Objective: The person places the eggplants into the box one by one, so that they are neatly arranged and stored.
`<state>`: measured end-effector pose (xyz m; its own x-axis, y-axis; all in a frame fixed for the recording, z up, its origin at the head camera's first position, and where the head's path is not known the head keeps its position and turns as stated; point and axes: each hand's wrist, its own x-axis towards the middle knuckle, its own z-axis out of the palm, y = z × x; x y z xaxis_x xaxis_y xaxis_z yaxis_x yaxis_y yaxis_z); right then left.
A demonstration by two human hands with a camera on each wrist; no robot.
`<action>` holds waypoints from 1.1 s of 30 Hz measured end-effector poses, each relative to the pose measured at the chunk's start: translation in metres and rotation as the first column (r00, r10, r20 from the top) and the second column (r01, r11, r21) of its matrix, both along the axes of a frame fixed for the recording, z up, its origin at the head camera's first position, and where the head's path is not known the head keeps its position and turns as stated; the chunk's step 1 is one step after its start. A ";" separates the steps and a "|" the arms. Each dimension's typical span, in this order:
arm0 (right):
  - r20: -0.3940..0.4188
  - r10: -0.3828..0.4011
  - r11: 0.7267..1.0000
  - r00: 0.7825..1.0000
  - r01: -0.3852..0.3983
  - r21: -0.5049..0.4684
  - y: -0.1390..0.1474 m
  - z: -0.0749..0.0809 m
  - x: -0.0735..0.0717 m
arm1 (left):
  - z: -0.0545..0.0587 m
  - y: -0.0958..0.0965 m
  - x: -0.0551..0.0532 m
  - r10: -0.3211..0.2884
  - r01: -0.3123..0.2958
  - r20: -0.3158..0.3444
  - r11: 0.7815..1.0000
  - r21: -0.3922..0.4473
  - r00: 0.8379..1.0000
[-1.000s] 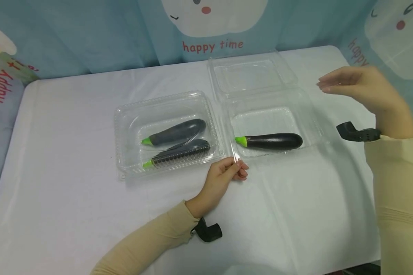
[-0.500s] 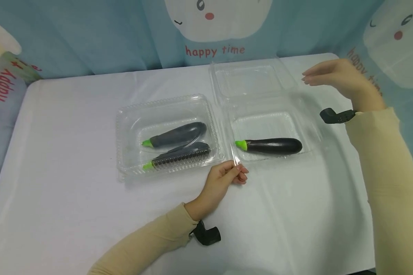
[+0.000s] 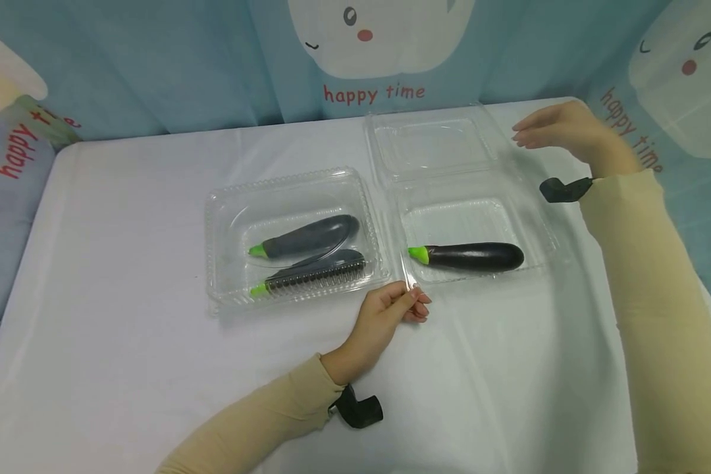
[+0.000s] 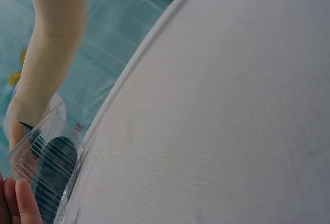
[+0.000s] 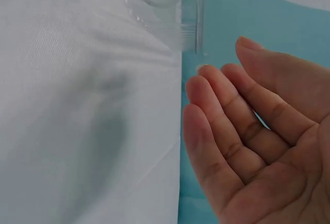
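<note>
A clear plastic clamshell box (image 3: 456, 209) lies with its lid (image 3: 429, 139) folded back flat behind it. One dark eggplant (image 3: 475, 257) with a green stem rests along the front of its base. My left hand (image 3: 380, 322) pinches the box's front left corner between thumb and fingers; in the left wrist view only its fingertips (image 4: 28, 203) show, beside the box wall. Off the right edge of the lid hovers my right hand (image 3: 563, 131), its fingers relaxed and holding nothing. The right wrist view shows that hand's bare palm, with a clear lid corner above.
Left of the clamshell box sits a second clear box (image 3: 231, 217), its lid down over two eggplants (image 3: 311, 237). A white cloth (image 3: 124, 368) covers the table. Blue printed curtains (image 3: 184, 59) hang behind and at the sides.
My right hand has come left and closer to the lid's right edge. The left hand keeps its pinch on the box corner. The head view has shifted slightly.
</note>
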<state>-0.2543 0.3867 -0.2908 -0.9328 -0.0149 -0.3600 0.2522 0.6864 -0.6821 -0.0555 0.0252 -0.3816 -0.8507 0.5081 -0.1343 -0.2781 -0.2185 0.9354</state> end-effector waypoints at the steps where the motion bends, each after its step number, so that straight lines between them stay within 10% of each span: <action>1: 0.004 0.004 1.000 1.000 -0.004 -0.005 0.000 -0.001 -0.001 | -0.001 0.000 0.000 -0.001 0.001 -0.001 1.000 0.000 1.000; 12: 0.061 0.051 0.990 0.997 -0.043 -0.131 -0.003 -0.010 -0.017 | 0.000 -0.001 -0.002 -0.006 0.006 -0.005 1.000 -0.008 1.000; 26: 0.119 0.076 0.997 0.990 -0.079 0.021 -0.004 -0.019 -0.019 | 0.000 -0.001 -0.001 -0.007 0.007 0.014 1.000 -0.002 1.000; 33: 0.107 0.045 0.992 0.993 -0.032 -0.121 -0.003 -0.024 -0.018 | 0.000 -0.001 -0.001 0.001 -0.001 0.027 1.000 0.003 1.000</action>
